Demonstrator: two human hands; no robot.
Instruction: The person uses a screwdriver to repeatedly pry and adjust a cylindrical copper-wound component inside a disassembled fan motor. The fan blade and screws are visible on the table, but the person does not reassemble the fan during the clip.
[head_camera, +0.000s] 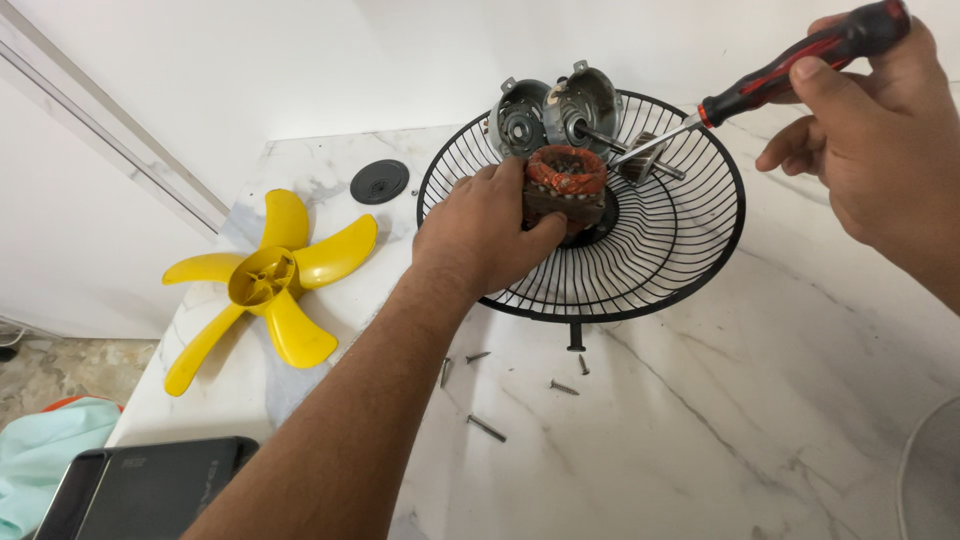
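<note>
The left hand (487, 232) wraps its fingers around the motor stator (565, 187), copper windings showing just past the fingertips, held inside the black fan guard (690, 265). The right hand (880, 140) closes on a red-and-black screwdriver (800, 65), its tip beside the stator. Loose screws (487, 428) lie below the wrist on a white marble counter (700, 420); a yellow fan blade (265, 285) rests left.

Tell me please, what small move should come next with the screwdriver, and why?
Probably bring the screwdriver tip down onto the copper-wound stator. The left hand grips the stator inside the black fan guard, while the right hand holds the tool with its tip just beside the windings, not touching.
</note>
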